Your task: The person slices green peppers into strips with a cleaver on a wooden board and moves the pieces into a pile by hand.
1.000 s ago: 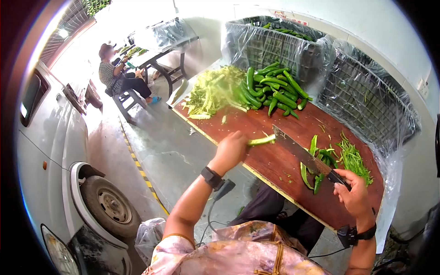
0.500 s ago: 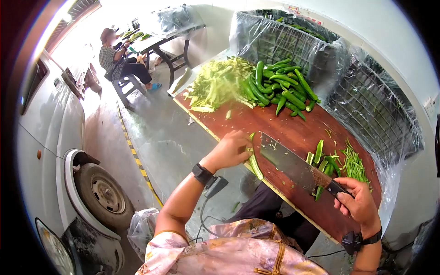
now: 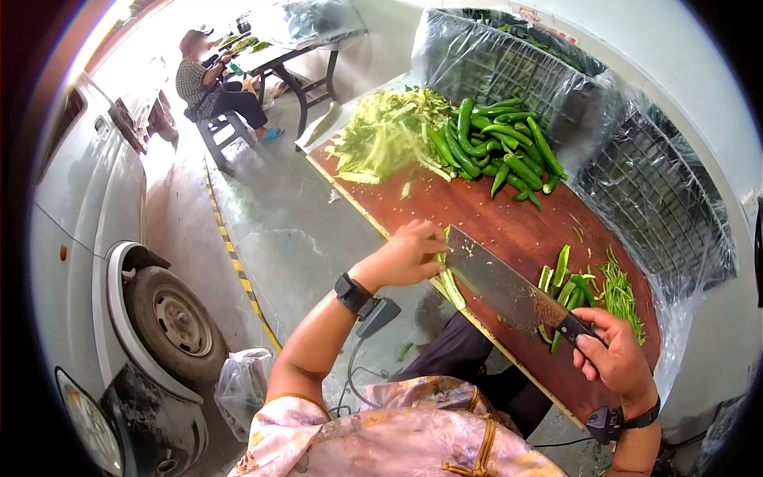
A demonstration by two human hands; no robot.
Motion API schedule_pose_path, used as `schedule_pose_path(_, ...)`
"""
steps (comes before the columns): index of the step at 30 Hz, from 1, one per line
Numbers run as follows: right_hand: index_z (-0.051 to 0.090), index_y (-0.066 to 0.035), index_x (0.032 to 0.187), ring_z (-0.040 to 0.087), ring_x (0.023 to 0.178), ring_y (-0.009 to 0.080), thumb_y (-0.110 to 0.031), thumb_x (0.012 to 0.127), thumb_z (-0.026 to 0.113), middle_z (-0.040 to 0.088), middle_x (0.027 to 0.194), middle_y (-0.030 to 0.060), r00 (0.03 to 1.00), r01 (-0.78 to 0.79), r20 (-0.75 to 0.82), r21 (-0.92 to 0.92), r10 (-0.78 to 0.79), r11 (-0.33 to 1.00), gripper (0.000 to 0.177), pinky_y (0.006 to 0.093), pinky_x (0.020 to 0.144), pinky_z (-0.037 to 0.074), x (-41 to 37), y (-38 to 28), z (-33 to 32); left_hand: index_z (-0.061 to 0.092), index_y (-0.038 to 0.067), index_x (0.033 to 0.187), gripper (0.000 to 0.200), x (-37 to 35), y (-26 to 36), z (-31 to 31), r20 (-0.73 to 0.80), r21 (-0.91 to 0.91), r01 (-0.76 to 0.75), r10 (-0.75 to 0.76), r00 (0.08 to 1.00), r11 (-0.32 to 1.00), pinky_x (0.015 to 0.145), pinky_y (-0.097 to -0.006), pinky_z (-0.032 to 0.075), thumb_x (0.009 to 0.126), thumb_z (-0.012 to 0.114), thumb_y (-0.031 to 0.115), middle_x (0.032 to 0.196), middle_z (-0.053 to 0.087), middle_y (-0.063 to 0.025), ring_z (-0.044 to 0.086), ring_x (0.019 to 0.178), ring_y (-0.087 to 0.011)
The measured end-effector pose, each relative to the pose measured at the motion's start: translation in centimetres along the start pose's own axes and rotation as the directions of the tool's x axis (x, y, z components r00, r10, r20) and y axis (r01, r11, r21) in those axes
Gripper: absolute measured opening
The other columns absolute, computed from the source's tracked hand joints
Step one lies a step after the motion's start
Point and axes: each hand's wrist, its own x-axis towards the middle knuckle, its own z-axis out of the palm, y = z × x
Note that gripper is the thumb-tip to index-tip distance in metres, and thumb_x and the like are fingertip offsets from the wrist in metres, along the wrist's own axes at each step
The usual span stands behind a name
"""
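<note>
My left hand (image 3: 412, 253) pinches a split green pepper (image 3: 451, 288) near the front edge of the red-brown board (image 3: 381, 205). In my right hand (image 3: 613, 351) is the handle of a broad cleaver (image 3: 501, 280); its blade tip lies right beside the pepper and my left fingertips. Under and behind the blade's rear are cut pepper halves (image 3: 561, 265), with a heap of thin green strips (image 3: 620, 298) to their right. Whole green peppers (image 3: 513, 151) are piled at the back, next to a pale heap of seedy pepper cores (image 3: 389, 131).
Plastic-lined crates (image 3: 509, 67) stand behind the board, one with peppers inside. Another person (image 3: 203, 87) sits at a far table (image 3: 306, 52). A white vehicle (image 3: 87, 207) is at the left, and a clear plastic bag (image 3: 243, 391) rests on the floor.
The cleaver's blade has moved left against the pepper at my left fingertips. The view has shifted slightly.
</note>
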Motion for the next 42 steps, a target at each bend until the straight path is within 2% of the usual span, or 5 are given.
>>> schedule_pose_path(11,0.059,0.002,0.124,0.052,0.054,0.0055,-0.008,0.093,0.058,0.059,0.067,0.0014,0.998,-0.057,-0.003,-0.169,0.058,0.984,0.033,0.0217,0.049,0.043,-1.1,-1.8,0.8,0.068,0.002,0.100,0.026,-0.2,0.6,0.1,0.012,0.062,0.023,-0.024,1.000,0.998,0.092,-0.0431,0.043,0.080,0.063,0.018,0.112,0.057,-0.0113,0.052,0.104,-0.0321)
schedule_pose_path(26,0.065,0.002,0.118,0.061,0.062,0.0108,-0.006,0.084,0.062,0.065,0.071,0.0090,0.996,-0.085,-0.059,-0.360,0.068,0.929,0.035,0.0273,0.060,0.050,-5.3,-0.9,-1.3,0.065,0.007,0.124,0.049,-0.5,1.3,0.2,-0.029,0.090,0.005,-0.002,1.000,0.996,0.094,-0.0432,0.044,0.075,0.067,0.015,0.111,0.058,-0.0143,0.053,0.105,-0.0343)
schedule_pose_path(34,0.065,0.003,0.114,0.065,0.069,0.0151,-0.007,0.080,0.066,0.069,0.080,0.0157,0.978,0.070,-0.152,-0.392,-0.140,0.917,0.035,0.0288,0.068,0.052,-6.2,0.3,-1.5,0.066,0.006,0.095,0.020,0.7,1.6,2.4,-0.271,0.104,0.093,-0.062,0.961,0.990,0.085,-0.0425,0.047,0.076,0.060,0.004,0.097,0.061,-0.0101,0.056,0.097,-0.0330)
schedule_pose_path(37,0.065,0.004,0.113,0.066,0.070,0.0154,-0.006,0.081,0.066,0.070,0.081,0.0164,0.963,0.103,-0.200,-0.347,-0.181,0.932,0.034,0.0292,0.068,0.052,-5.9,0.1,-1.6,0.067,0.007,0.093,0.021,0.6,2.7,2.6,-0.245,0.130,-0.057,0.088,0.965,0.990,0.086,-0.0423,0.047,0.074,0.060,0.002,0.096,0.061,-0.0093,0.056,0.097,-0.0326)
schedule_pose_path(42,0.065,0.005,0.113,0.069,0.071,0.0208,-0.003,0.081,0.065,0.069,0.082,0.0190,0.960,0.148,-0.154,-0.433,-0.235,0.889,0.033,0.0306,0.068,0.052,-4.7,-0.1,-1.1,0.069,0.006,0.096,0.028,0.2,2.9,2.7,-0.197,0.044,-0.053,0.060,0.979,0.998,0.089,-0.0424,0.048,0.070,0.059,0.000,0.102,0.062,-0.0101,0.057,0.101,-0.0334)
